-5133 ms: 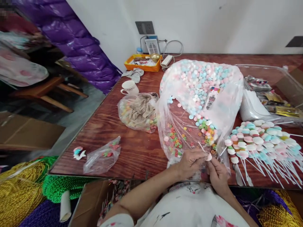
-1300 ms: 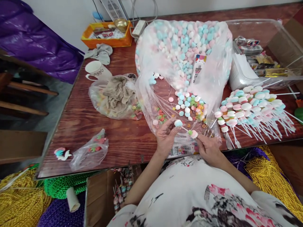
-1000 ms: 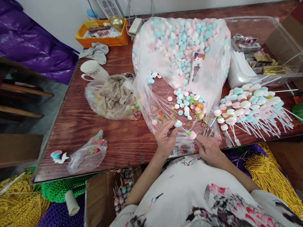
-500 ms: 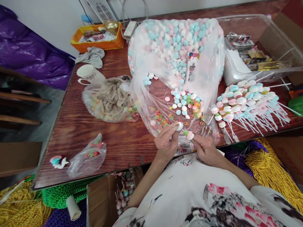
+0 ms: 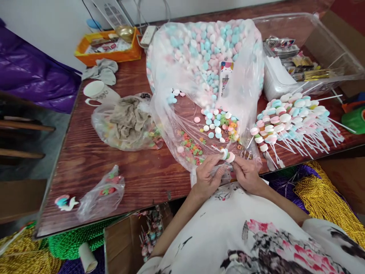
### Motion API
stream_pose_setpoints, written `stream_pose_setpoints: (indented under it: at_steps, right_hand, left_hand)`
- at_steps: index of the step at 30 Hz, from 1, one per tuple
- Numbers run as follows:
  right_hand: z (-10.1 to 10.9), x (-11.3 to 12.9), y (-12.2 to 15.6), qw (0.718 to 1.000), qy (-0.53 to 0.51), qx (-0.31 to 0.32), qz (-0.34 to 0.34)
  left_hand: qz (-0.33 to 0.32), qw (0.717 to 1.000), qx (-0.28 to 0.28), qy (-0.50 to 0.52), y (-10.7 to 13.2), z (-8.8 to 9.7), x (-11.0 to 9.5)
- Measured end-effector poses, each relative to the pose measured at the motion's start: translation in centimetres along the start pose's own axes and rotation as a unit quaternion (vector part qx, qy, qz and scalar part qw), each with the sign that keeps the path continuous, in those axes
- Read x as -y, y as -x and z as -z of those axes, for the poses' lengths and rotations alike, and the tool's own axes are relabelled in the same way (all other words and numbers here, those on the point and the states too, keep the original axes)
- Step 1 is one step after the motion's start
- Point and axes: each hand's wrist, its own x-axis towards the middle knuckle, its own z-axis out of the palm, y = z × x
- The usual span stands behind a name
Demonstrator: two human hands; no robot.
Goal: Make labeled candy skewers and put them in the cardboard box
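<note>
Over the front of the plastic sheet, both hands meet around a short candy skewer (image 5: pixel 227 155), its round pieces white, blue, green and pink. My right hand (image 5: pixel 247 174) pinches its right end. Fingers of my left hand (image 5: pixel 209 174) close on the blue and white candy at the left end, where a thin white stick tip pokes out. Just beyond lie loose round candies (image 5: pixel 216 122) and small colored rings (image 5: pixel 192 145). A large clear bag (image 5: pixel 205 49) full of pastel candies stands behind them. Finished-looking candy skewers (image 5: pixel 291 118) are piled to the right.
Behind the pile sits a clear plastic bin (image 5: pixel 339 49) with packets. To the left are a knotted bag (image 5: pixel 128 121) with a cloth, a white mug (image 5: pixel 98 93), an orange tray (image 5: pixel 108 55) and a small bag (image 5: pixel 104 194). Bead strands (image 5: pixel 327 198) hang below the table edge.
My left hand has brought the blue and white candy right, onto the stick against the green and pink pieces. The hands are closer together. The view has shifted slightly.
</note>
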Motion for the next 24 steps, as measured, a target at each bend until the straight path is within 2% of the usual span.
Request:
stream_pose_setpoints:
  at_steps: [4, 6, 9, 13, 17, 22, 24]
  right_hand:
    - [0.4, -1.4, 0.5, 0.993, 0.077, 0.084, 0.014]
    - [0.6, -1.8, 0.9, 0.989, 0.104, 0.101, 0.002]
    - [0.6, -2.1, 1.5, 0.991, 0.106, 0.087, -0.003]
    - [0.5, -2.2, 1.8, 0.994, 0.084, 0.071, 0.003]
    - [0.5, -2.5, 1.9, 0.998, 0.042, 0.048, 0.005]
    - [0.3, -2.7, 1.8, 0.991, 0.065, 0.107, 0.039]
    - [0.1, -2.6, 1.7, 0.99, 0.072, 0.105, 0.057]
  left_hand:
    - [0.015, 0.999, -0.027, -0.035, -0.6, 0.4, 0.5]
    - [-0.002, 0.998, -0.012, -0.06, -1.0, 0.4, 0.6]
    - [0.006, 0.999, 0.006, -0.044, -0.9, -0.1, 0.8]
    - [0.043, 0.998, 0.016, -0.039, 0.6, -1.2, 0.7]
    - [0.014, 0.997, 0.058, -0.043, 1.9, -1.7, 0.4]
    - [0.006, 0.995, 0.056, -0.087, 2.0, -1.8, 0.6]
    - [-0.002, 0.993, 0.06, -0.1, 1.8, -2.0, 0.7]
